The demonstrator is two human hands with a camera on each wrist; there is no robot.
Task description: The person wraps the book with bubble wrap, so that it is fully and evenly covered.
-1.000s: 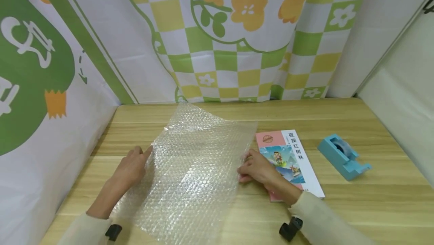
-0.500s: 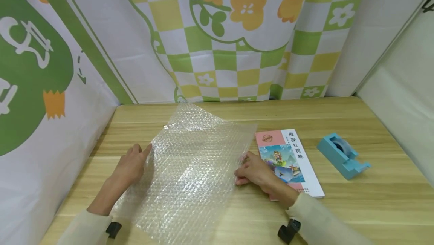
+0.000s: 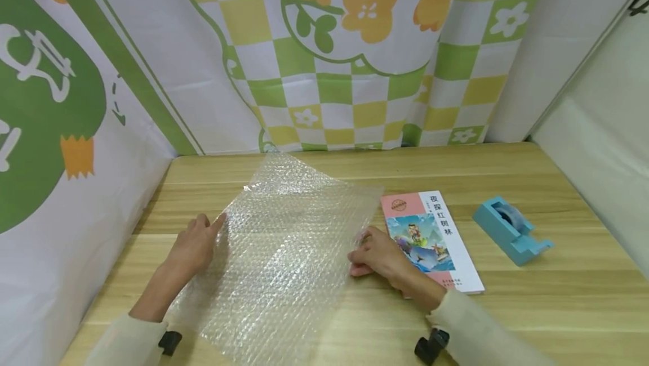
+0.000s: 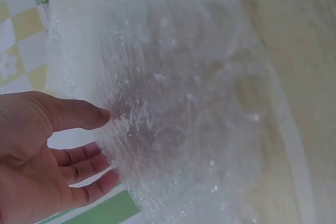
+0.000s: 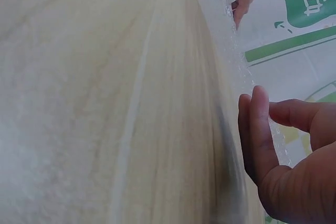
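Observation:
A sheet of clear bubble wrap (image 3: 284,253) spreads over the left and middle of the wooden table in the head view, its far corner near the back edge. On its left edge, my left hand (image 3: 195,245) pinches the sheet; in the left wrist view the thumb of that hand (image 4: 42,145) meets the plastic, and the index finger is hidden behind it. My right hand (image 3: 380,256) pinches the opposite edge between thumb and fingers, also seen in the right wrist view as a hand (image 5: 289,156) beside the sheet's rim. The right forearm crosses over the lower left of a book (image 3: 431,239).
A blue tape dispenser (image 3: 512,231) stands to the right of the book on the table (image 3: 547,304). A patterned cloth (image 3: 334,90) hangs behind the table's back edge. White cloth walls flank both sides.
My right hand has shifted slightly left and toward me, and the sheet's right edge has come with it. The left hand stays nearly in place. The head view has drifted a little.

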